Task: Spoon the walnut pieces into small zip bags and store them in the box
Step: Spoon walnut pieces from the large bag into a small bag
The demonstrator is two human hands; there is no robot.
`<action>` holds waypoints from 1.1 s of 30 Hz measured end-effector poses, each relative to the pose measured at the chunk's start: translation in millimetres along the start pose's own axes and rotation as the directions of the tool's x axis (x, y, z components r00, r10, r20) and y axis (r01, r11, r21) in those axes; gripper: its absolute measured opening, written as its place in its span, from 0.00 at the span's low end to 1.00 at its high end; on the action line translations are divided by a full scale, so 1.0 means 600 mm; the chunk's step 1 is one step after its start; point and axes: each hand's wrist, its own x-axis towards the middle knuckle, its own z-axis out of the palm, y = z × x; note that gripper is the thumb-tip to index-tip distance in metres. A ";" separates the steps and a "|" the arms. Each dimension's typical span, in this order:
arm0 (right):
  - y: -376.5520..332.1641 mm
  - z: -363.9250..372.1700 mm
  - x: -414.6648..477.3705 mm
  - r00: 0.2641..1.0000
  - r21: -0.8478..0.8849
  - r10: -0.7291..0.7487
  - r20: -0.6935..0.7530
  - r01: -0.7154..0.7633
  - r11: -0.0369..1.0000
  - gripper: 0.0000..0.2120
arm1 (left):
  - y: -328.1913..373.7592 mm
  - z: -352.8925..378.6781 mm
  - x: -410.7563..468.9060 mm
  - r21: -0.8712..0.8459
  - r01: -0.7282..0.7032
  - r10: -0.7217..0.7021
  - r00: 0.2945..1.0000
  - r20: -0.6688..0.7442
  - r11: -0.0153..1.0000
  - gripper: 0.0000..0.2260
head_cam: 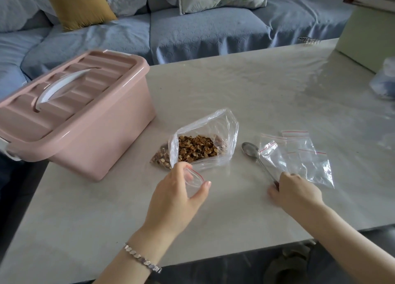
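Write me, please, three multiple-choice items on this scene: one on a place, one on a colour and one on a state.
1. Where does the spoon lie?
A. On the sofa.
B. On the table, right of the walnut bag.
C. Inside the walnut bag.

2. What colour is the box?
A. Green.
B. Blue.
C. Pink.

3. What is the left hand doing?
A. Gripping a small zip bag.
B. Lying flat and empty.
C. Lifting a cup.

Answers:
1 B: the spoon rests on the tabletop beside the bag.
2 C: its whole shell is pink.
3 A: the hand curls round the bag's open mouth.
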 end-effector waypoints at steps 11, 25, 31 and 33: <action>-0.003 -0.009 -0.013 0.975 -0.073 -0.150 -0.164 0.140 0.987 0.08 | -0.037 -0.006 0.022 -0.069 0.010 -0.014 0.998 -0.057 0.998 0.21; -0.088 -0.146 -0.006 0.849 0.258 -0.370 -0.378 0.481 0.838 0.09 | -0.073 -0.003 0.049 -0.171 0.273 -0.228 0.943 0.244 0.947 0.16; -0.129 -0.131 -0.002 0.829 -0.103 -0.417 -0.372 0.410 0.906 0.16 | -0.093 0.007 0.064 -0.201 0.281 -0.197 0.914 0.355 0.939 0.16; -0.141 -0.120 0.004 0.823 -0.083 -0.451 -0.346 0.452 0.888 0.18 | -0.098 0.011 0.068 -0.191 0.259 -0.176 0.914 0.365 0.947 0.17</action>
